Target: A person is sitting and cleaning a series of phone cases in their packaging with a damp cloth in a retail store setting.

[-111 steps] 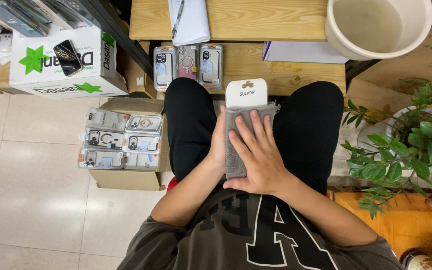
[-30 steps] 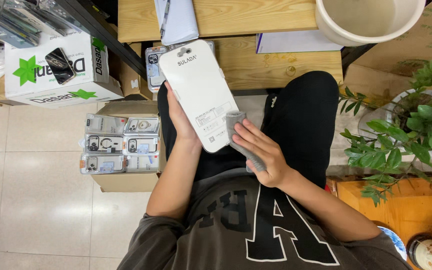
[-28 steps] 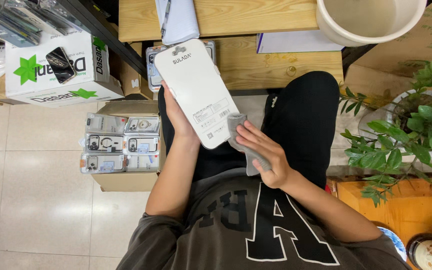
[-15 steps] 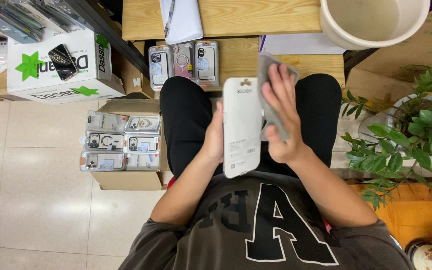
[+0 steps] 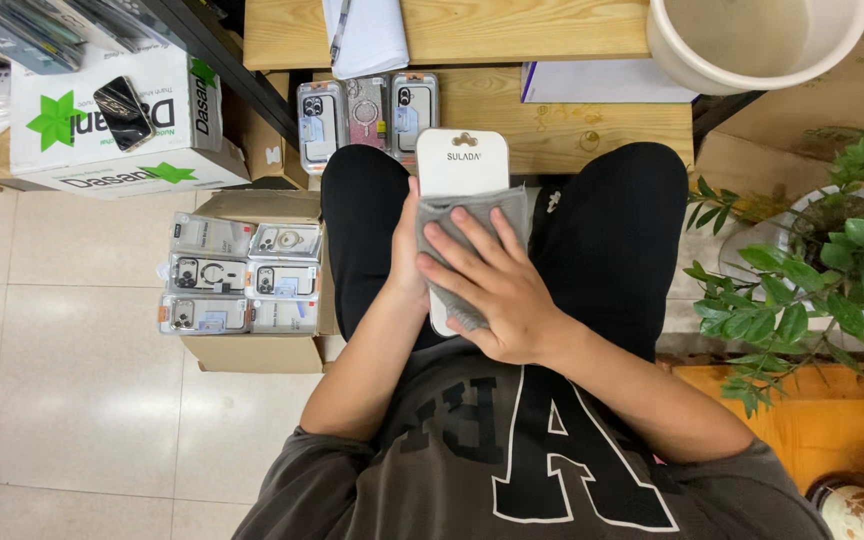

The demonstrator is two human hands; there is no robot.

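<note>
I sit with a white flat phone-case package point(image 5: 462, 165) lying on my lap, its hang-tab end pointing away from me. My left hand point(image 5: 407, 255) grips the package's left edge from the side and below. My right hand point(image 5: 487, 285) presses a grey cloth point(image 5: 497, 212) flat onto the package's face, fingers spread over it. The lower half of the package is hidden under the cloth and hand.
A cardboard box point(image 5: 252, 350) of packaged phone cases stands on the floor at my left. Three more packaged cases point(image 5: 367, 110) lean on the wooden bench point(image 5: 552, 120) ahead. A white printed carton point(image 5: 122, 125), a white bucket point(image 5: 752, 45) and a potted plant point(image 5: 832, 270) surround me.
The package was raised and turned over in my left hand while the right hand lifted the cloth away. Now it lies on my lap again with the cloth pressed on it.
</note>
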